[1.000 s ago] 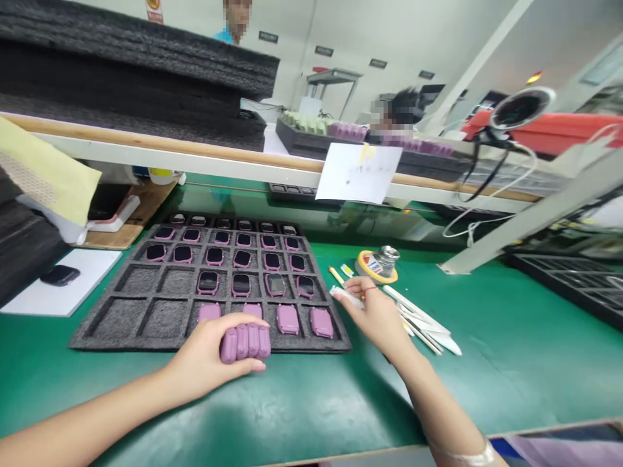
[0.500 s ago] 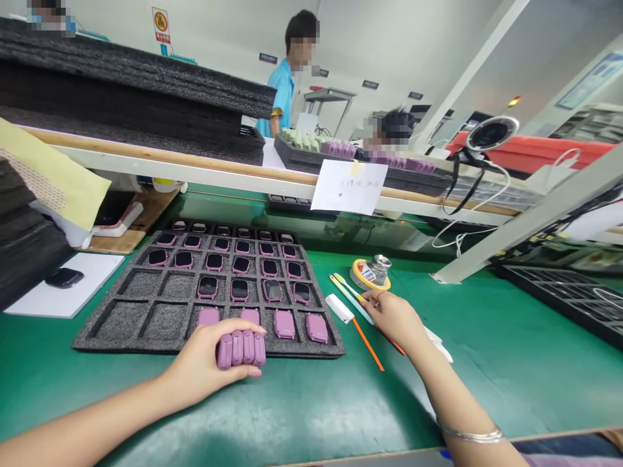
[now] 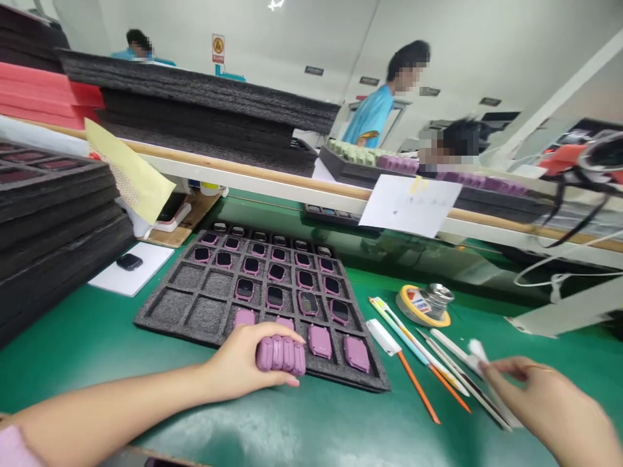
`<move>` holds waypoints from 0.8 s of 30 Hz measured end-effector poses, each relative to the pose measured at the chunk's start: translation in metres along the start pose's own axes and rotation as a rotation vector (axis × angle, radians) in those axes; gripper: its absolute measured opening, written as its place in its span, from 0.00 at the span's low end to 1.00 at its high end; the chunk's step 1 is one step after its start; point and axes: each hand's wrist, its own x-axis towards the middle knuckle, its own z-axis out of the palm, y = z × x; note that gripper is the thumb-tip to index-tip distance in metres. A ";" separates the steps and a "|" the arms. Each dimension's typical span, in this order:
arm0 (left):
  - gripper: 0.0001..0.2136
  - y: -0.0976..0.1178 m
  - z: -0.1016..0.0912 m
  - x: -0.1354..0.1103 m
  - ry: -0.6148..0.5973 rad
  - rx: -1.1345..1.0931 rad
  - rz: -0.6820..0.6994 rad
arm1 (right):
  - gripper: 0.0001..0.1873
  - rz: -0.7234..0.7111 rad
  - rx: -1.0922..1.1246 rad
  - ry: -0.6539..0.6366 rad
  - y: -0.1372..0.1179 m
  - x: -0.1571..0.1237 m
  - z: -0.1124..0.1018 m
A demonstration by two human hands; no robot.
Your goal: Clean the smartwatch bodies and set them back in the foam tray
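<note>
My left hand [image 3: 238, 360] is closed around a row of several purple watch cases [image 3: 281, 355], held on edge side by side over the front rim of a black foam tray [image 3: 195, 335]. Purple watches with dark screens fill many of the tray's pockets, and purple cases lie in its front row, such as one [image 3: 357, 352] at the right corner. At the right, my blurred right hand [image 3: 555, 395] pinches a small white wipe [image 3: 477, 351] between thumb and fingers. Close to it lie tweezers [image 3: 462, 373] and thin pen-like tools.
An orange-handled brush [image 3: 418, 388] and a yellow tape roll [image 3: 418, 310] lie right of the tray. Stacked black foam trays [image 3: 53, 240] stand at the left, beside a dark watch [image 3: 129, 261] on white paper. A shelf [image 3: 292, 185] crosses behind; other people are beyond it.
My right hand has moved from the pen-like tools toward the right and now grips the white wipe. My left hand still holds the purple cases. The camera view has swung left.
</note>
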 end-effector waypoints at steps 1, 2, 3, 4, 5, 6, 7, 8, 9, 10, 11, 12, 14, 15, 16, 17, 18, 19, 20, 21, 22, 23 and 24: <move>0.22 0.000 0.000 0.000 -0.004 -0.008 0.007 | 0.13 0.046 0.006 -0.002 -0.012 0.008 0.002; 0.22 0.000 0.001 0.000 -0.010 -0.015 0.012 | 0.12 0.071 0.026 -0.013 -0.029 0.016 0.003; 0.22 0.000 0.001 -0.001 -0.011 -0.024 0.015 | 0.12 0.166 0.046 -0.037 -0.051 0.023 0.005; 0.23 0.000 0.001 -0.001 -0.013 -0.030 0.020 | 0.12 0.206 0.118 -0.090 -0.078 0.029 0.006; 0.23 0.000 0.002 -0.001 -0.012 -0.033 0.028 | 0.13 0.154 0.220 -0.131 -0.108 0.035 0.007; 0.23 0.000 0.002 -0.002 -0.009 -0.033 0.040 | 0.12 0.045 0.312 -0.198 -0.139 0.039 0.007; 0.23 -0.001 0.002 -0.002 -0.007 -0.032 0.054 | 0.10 -0.053 0.387 -0.189 -0.168 0.044 0.008; 0.23 -0.001 0.002 -0.002 -0.004 -0.031 0.066 | 0.07 -0.158 0.460 -0.196 -0.194 0.047 0.009; 0.23 -0.002 0.001 -0.002 -0.004 -0.030 0.073 | 0.03 -0.260 0.528 -0.204 -0.217 0.051 0.010; 0.23 -0.003 0.001 -0.002 -0.005 -0.033 0.075 | 0.03 -0.341 0.595 -0.211 -0.235 0.054 0.013; 0.23 -0.004 0.001 -0.002 -0.012 -0.037 0.069 | 0.04 -0.392 0.637 -0.224 -0.248 0.056 0.016; 0.22 -0.006 0.001 -0.002 -0.021 -0.044 0.059 | 0.05 -0.424 0.658 -0.245 -0.257 0.059 0.019; 0.22 -0.009 0.000 -0.001 -0.020 -0.067 0.029 | 0.06 -0.437 0.648 -0.296 -0.265 0.063 0.026; 0.23 -0.010 0.000 0.000 -0.008 -0.083 0.013 | 0.06 -0.432 0.630 -0.319 -0.266 0.064 0.029; 0.23 -0.011 0.000 0.001 0.007 -0.100 0.001 | 0.06 -0.424 0.613 -0.340 -0.265 0.066 0.031; 0.24 -0.011 0.001 0.002 0.020 -0.114 -0.006 | 0.06 -0.416 0.603 -0.353 -0.264 0.066 0.032; 0.24 -0.011 0.001 0.002 0.027 -0.124 -0.007 | 0.06 -0.408 0.596 -0.362 -0.263 0.067 0.033; 0.24 -0.011 0.001 0.003 0.026 -0.129 -0.004 | 0.06 -0.400 0.596 -0.369 -0.262 0.067 0.033; 0.23 -0.011 0.002 0.003 0.019 -0.130 0.003 | 0.06 -0.391 0.597 -0.377 -0.261 0.067 0.032; 0.22 -0.010 0.002 0.003 0.013 -0.131 0.013 | 0.06 -0.381 0.599 -0.384 -0.261 0.066 0.032; 0.21 -0.010 0.003 0.003 0.010 -0.129 0.025 | 0.07 -0.367 0.604 -0.387 -0.260 0.066 0.031; 0.20 -0.009 0.003 0.003 0.011 -0.124 0.038 | 0.07 -0.352 0.607 -0.389 -0.260 0.065 0.030; 0.20 -0.009 0.003 0.003 0.012 -0.116 0.048 | 0.08 -0.339 0.610 -0.389 -0.259 0.065 0.030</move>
